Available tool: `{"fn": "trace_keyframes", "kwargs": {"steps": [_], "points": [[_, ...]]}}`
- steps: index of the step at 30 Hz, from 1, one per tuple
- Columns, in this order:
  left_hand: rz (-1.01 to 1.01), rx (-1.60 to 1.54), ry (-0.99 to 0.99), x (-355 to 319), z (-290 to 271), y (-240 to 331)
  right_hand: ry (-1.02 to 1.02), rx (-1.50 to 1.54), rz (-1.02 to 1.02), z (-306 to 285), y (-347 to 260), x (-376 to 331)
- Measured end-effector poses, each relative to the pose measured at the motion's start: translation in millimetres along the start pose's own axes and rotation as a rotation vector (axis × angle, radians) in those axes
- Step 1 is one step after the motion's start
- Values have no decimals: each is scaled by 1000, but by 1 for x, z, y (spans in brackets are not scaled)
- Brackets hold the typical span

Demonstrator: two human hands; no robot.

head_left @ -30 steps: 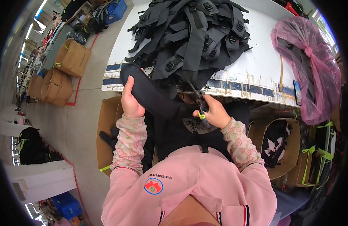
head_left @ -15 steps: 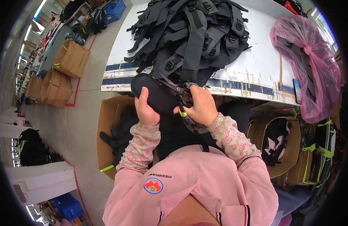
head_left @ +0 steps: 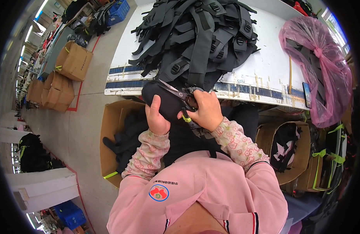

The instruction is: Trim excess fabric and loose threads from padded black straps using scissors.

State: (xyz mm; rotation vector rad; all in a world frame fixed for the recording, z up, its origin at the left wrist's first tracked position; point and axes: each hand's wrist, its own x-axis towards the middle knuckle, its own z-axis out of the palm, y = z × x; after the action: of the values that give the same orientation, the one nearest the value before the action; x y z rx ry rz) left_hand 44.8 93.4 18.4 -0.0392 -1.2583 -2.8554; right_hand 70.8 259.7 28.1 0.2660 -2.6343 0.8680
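Two hands work over one black padded strap piece (head_left: 166, 102), held in the air just in front of the near edge of the white table (head_left: 265, 58). Far to the left of that table, brown cardboard boxes (head_left: 73, 60) stand on the grey floor. Closer in, below the table's left end, an open carton (head_left: 112, 128) holds more black pieces. The left hand (head_left: 156, 119) is clenched around the near end of the padded piece, thumb laid up along its top face. The piece itself slants up and away toward the table edge, its rounded far end almost at the blue-striped border. The right hand (head_left: 206, 111) grasps a pair of small scissors (head_left: 176, 91) with a yellow-green tag at the handle; the blades stand open over the piece's upper side. On the table, directly beyond both hands, a big heap of black straps and buckles (head_left: 199, 35) is piled. Right of the heap, at the table's right end, lies a pink plastic bag (head_left: 318, 66) with dark pieces inside. Under that end stands another open box (head_left: 287, 150) of black goods.
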Motion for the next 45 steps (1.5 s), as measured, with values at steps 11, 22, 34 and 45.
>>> {"fn": "trace_keyframes", "kwargs": {"steps": [11, 22, 34, 45], "points": [[-6, -22, -84, -2, -2, 4, 25, 49, -26, 7, 7, -7], [-91, 73, -95, -6, -6, 2, 139, -64, -92, -9, 11, 8], [-141, 107, -161, -5, 0, 11, 90, -139, -146, -38, 25, 14], [-272, 83, -221, -8, -7, 8, 27, -253, -289, -59, 29, 25]]}}
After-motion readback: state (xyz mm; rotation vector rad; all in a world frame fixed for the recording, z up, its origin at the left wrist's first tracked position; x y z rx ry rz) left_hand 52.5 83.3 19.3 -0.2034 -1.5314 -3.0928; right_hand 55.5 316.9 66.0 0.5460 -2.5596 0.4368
